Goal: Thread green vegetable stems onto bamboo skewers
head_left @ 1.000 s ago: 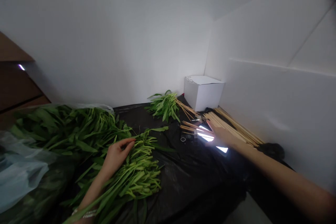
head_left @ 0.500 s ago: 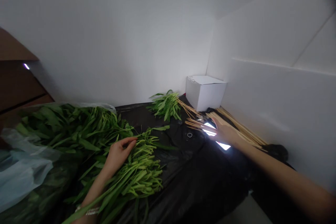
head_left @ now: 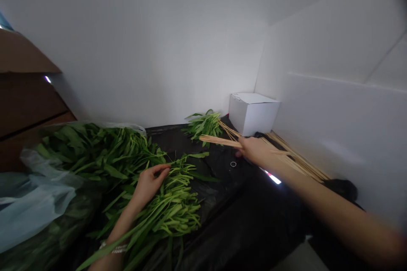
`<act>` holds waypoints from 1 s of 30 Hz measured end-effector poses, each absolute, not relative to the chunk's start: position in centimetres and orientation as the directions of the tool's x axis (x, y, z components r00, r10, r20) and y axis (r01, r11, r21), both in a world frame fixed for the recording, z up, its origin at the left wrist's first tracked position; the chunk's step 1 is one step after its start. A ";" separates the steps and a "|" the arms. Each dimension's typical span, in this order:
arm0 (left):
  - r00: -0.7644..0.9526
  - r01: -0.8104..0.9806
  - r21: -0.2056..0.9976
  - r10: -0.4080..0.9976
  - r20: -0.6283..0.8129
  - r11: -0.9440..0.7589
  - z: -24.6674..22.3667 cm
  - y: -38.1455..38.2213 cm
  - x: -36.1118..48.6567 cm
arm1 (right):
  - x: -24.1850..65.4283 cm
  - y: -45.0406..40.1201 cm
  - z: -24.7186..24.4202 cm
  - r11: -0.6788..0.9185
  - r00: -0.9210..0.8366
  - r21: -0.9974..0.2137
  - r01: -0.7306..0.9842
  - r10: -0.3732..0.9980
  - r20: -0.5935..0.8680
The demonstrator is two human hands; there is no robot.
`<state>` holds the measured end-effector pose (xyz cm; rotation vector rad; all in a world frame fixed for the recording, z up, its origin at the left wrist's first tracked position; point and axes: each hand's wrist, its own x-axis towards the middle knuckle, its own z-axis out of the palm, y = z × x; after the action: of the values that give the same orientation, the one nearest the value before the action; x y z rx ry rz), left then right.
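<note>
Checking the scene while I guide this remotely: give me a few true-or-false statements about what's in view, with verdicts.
The left hand rests on long-stemmed greens. True.
The right hand grips bamboo skewers. True.
The white box stands left of the small bundle of greens. False: it stands to the bundle's right, in the corner.
A small ring lies inside that box. False: it lies on the black plastic sheet.
The left arm wears a bracelet. True.
</note>
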<state>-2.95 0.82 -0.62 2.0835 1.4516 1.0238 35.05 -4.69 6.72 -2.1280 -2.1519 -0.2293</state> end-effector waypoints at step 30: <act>0.190 0.605 0.699 0.921 0.340 -0.382 -0.7 0.5 -2.7 | 28.4 6.4 0.7 0.440 -0.540 0.377 0.815 0.814 0.217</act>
<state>-2.71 0.50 -0.69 2.0619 1.4297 1.0422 28.38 6.43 0.67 -1.5058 -2.6633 -0.6999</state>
